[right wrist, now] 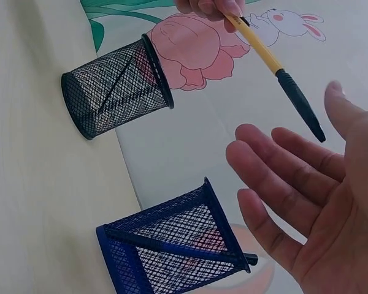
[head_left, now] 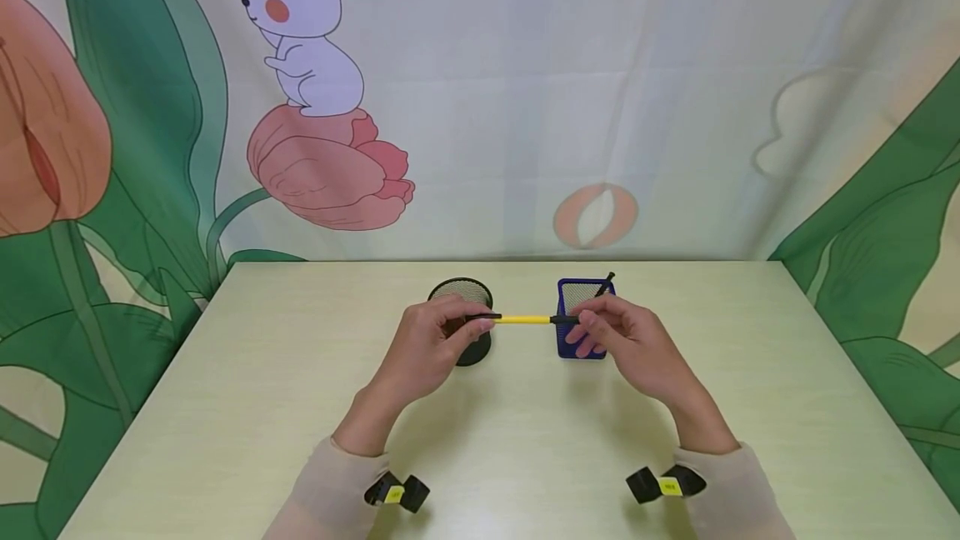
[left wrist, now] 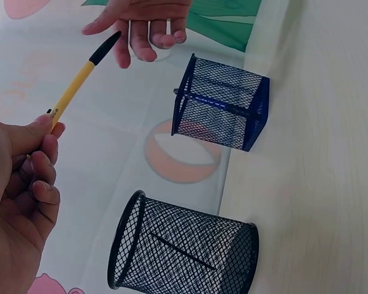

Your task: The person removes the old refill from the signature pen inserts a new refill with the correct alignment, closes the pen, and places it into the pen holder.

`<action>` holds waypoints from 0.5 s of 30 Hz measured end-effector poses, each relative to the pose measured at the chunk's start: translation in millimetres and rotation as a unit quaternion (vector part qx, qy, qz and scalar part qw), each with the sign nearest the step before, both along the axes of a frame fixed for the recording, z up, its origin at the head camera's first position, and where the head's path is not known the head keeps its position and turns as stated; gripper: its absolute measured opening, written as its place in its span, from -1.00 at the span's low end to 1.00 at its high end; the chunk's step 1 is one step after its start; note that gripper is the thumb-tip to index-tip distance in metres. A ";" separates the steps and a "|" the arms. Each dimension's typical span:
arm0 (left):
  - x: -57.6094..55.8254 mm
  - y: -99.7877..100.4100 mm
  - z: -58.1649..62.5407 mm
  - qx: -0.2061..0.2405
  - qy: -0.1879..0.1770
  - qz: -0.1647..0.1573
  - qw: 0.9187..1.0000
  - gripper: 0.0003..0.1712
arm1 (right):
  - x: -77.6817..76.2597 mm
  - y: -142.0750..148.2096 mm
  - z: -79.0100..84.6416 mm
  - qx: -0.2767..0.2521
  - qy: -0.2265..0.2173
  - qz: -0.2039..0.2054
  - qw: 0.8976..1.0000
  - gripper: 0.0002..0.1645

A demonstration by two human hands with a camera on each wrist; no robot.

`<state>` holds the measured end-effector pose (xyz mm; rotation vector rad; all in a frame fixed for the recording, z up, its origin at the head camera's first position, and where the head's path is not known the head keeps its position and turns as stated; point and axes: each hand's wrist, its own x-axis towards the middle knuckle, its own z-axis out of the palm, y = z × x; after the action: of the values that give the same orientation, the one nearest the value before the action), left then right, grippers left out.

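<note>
A yellow ballpoint pen (head_left: 525,319) with a black grip and tip hangs level above the table in the head view. My left hand (head_left: 429,348) pinches its clip end between thumb and fingers. The right hand (head_left: 633,348) has its fingers loosely spread around the black tip; the right wrist view shows a gap between tip (right wrist: 302,110) and fingers. Below and behind the left hand stands a round black mesh pen cup (head_left: 476,352). Behind the right hand is a square blue mesh pen holder (left wrist: 256,122), a dark pen (head_left: 606,283) leaning inside it.
Both containers stand upright on a pale wood-look table (head_left: 247,407), the black one left of the blue. A curtain (head_left: 480,90) printed with a rabbit and flowers hangs behind the table's far edge. Each sleeve carries a small black wrist camera (head_left: 397,492).
</note>
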<state>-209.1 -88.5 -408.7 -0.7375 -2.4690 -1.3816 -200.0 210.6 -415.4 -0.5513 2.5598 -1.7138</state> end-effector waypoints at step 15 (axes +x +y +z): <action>2.3 3.0 0.8 -0.005 0.002 -0.004 1.000 -0.84 | 1.7 -3.5 1.9 0.003 -0.030 0.000 1.000 -0.36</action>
<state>-206.8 -85.5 -407.9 -0.7512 -2.4747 -1.3703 -198.3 207.2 -413.6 -0.4905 2.5235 -1.6958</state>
